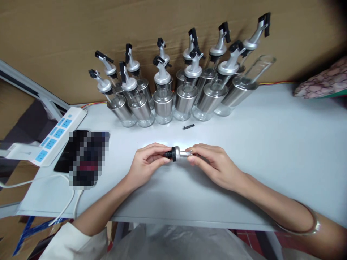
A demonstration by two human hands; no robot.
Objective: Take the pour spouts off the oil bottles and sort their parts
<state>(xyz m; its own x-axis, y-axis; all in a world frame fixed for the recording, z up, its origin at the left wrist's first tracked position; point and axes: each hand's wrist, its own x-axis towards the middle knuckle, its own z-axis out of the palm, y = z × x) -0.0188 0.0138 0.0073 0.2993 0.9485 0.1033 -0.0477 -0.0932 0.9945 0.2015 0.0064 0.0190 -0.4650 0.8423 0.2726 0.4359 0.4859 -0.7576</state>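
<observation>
Between my hands, just above the grey table, lies a silver pourer spout (177,154) with a black ribbed stopper, held sideways. My left hand (148,160) pinches the black stopper end. The fingertips of my right hand (211,162) close on the narrow silver spout tip and partly hide it. A small black lever piece (189,126) rests on the table beyond the spout. Behind it stand several glass and steel bottles (163,106) fitted with silver pourers and black levers. One bottle (245,85) at the right of the group has a bare glass neck.
At the left lie a white power strip (58,135) with blue sockets, a black phone (70,150), a second, pixelated device (89,159) and white cables (73,198). Cardboard (173,21) rises behind the bottles. A patterned cloth item (322,77) sits at the back right.
</observation>
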